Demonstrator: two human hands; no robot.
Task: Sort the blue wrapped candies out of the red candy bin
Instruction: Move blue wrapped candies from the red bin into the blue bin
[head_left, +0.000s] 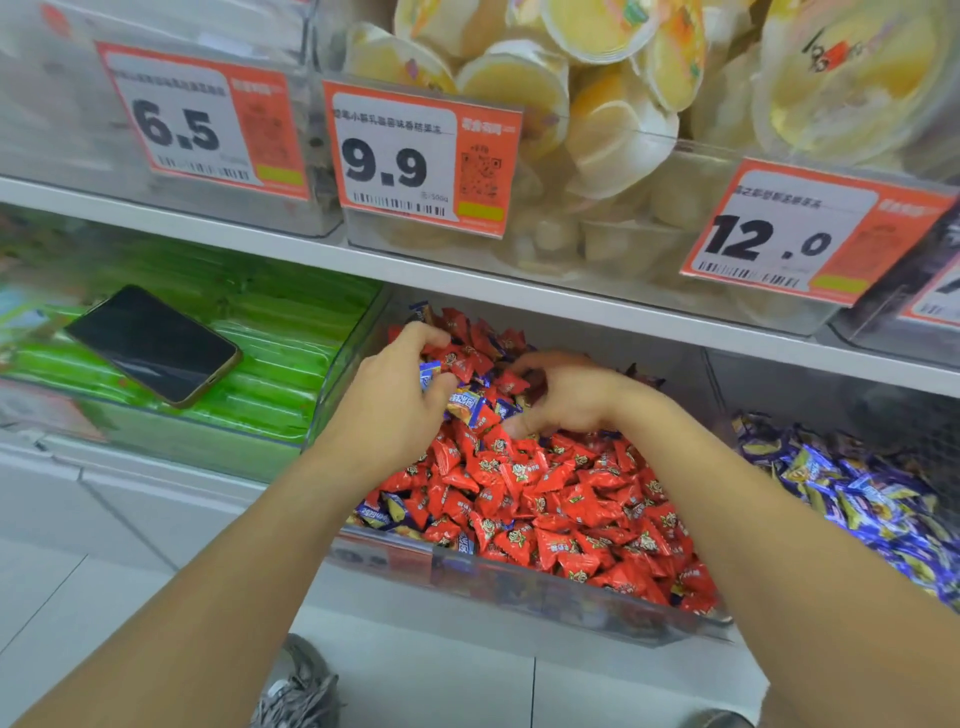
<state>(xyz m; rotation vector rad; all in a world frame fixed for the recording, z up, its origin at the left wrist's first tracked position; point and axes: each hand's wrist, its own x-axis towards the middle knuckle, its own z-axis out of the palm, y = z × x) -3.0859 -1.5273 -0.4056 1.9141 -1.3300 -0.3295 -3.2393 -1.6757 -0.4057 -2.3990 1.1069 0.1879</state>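
Picking is under way at mid-frame: the left hand (400, 384) pinches blue candies (431, 371) over the red bin (524, 582), while the right hand (566, 397) digs curled into the pile, its grip unclear. Next, I judge, the handful goes to the blue bin (852, 493) at right; more blues lie lower left.

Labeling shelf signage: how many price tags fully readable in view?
3, all on the upper shelf bins: 6.5 tag at left, 9.9 tag in the middle, 12.0 tag at right. A fourth is cut off at the right edge.
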